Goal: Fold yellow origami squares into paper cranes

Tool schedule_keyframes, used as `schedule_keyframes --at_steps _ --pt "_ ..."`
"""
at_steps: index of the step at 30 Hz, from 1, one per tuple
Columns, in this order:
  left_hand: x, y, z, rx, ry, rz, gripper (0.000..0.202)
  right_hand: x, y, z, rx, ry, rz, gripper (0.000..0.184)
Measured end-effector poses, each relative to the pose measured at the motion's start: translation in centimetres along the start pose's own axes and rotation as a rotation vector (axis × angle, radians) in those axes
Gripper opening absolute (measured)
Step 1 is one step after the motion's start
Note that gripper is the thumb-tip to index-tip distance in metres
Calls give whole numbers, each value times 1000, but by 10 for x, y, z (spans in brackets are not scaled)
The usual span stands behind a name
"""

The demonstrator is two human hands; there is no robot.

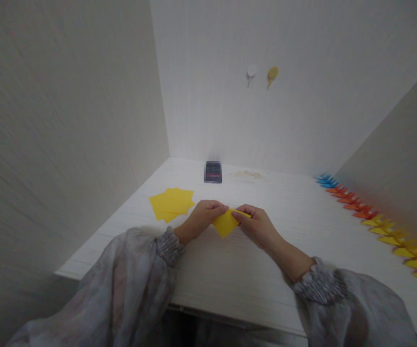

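A small yellow sheet of paper (224, 224) is held between both my hands above the white table, one corner pointing toward me. My left hand (205, 215) pinches its upper left edge with thumb and fingers. On the other side, my right hand (255, 220) grips the right part, where the paper looks folded, thumb on top. Just left of my left hand lies a loose, fanned pile of square yellow paper sheets (172, 203). The fingers under the paper are partly hidden.
A dark, pixelated device (213, 172) stands near the back wall. Along the right side runs a row of folded paper pieces (382, 231) in blue, orange and yellow. Two round hooks, one white (251, 72) and one yellow (272, 73), are on the wall. The white table (237, 284) ends in front of me.
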State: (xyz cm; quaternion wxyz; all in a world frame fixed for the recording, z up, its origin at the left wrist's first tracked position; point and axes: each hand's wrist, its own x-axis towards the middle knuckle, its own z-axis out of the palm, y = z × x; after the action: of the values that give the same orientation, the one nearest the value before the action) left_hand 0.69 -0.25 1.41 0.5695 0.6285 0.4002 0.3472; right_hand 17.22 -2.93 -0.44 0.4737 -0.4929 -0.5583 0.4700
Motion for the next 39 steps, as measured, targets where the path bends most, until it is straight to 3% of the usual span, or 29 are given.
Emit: schedule_keyframes --at_steps 22,32,39 --pt "0 1 1 -11 -4 -51 27 -3 -8 3 -180 60 -24 26" --pt "-2 2 0 -61 -12 -60 22 -2 -5 1 -63 19 33 23" --pt "-1 0 0 -73 -55 -50 25 -2 -6 0 -102 38 12 24"
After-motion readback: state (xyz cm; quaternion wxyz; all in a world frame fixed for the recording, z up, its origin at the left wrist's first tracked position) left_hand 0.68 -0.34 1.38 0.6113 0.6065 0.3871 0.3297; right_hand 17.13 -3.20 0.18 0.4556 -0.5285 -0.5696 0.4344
